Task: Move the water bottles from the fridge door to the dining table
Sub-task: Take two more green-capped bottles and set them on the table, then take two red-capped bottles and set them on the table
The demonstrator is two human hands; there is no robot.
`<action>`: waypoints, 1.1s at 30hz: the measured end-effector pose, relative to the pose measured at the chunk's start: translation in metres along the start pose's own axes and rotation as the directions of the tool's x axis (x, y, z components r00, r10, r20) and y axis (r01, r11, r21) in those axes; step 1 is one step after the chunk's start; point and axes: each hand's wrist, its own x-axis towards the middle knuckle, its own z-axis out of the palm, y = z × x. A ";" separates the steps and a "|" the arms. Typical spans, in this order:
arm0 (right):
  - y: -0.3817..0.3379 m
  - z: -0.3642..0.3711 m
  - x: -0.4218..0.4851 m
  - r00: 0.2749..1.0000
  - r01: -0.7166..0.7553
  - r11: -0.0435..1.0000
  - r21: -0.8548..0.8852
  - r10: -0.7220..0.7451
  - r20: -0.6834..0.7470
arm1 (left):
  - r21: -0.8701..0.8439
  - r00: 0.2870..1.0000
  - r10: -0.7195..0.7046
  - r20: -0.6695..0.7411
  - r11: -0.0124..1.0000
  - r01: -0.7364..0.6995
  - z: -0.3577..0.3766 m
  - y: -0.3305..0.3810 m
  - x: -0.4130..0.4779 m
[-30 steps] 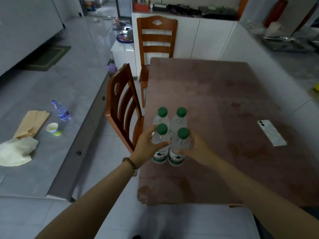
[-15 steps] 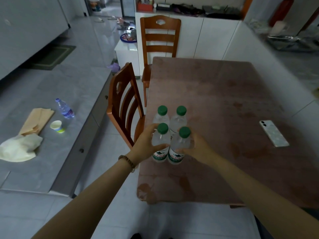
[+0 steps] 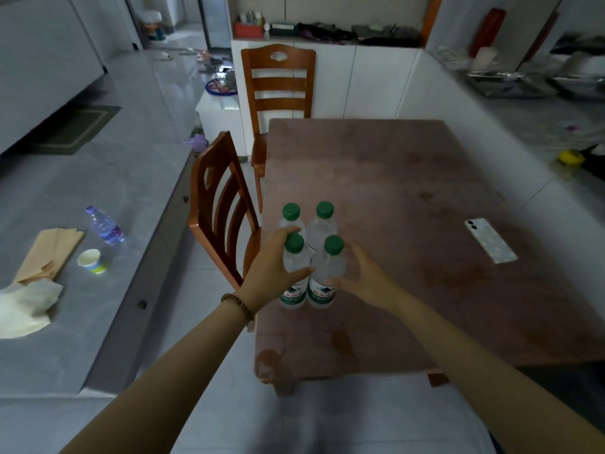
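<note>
I see four green-capped bottles (image 3: 322, 228) standing upright in a tight square on the worktop (image 3: 393, 191), near its left edge and just beside a chair (image 3: 219, 208), with a phone (image 3: 491, 240) lying well apart to the right. My left hand (image 3: 268, 270) has its fingers curled round the near-left bottle (image 3: 296, 261), thumb across its front. My right hand (image 3: 366, 280) wraps the near-right bottle (image 3: 329, 268) the same way, thumb in front and fingers behind
</note>
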 end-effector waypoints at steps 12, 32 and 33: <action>-0.001 -0.020 -0.225 0.653 -0.450 0.892 -0.050 0.290 -0.700 | 0.013 0.650 0.666 0.365 0.695 -0.719 0.056 0.107 0.006; -0.293 0.323 -0.675 -0.377 -0.773 0.349 0.531 0.420 -0.825 | -0.655 -0.333 0.721 0.608 0.219 -0.723 -0.008 0.271 -0.442; -0.303 0.343 -0.692 -0.400 -0.764 0.330 0.554 0.432 -0.808 | -0.661 -0.362 0.707 0.608 0.198 -0.724 -0.018 0.274 -0.466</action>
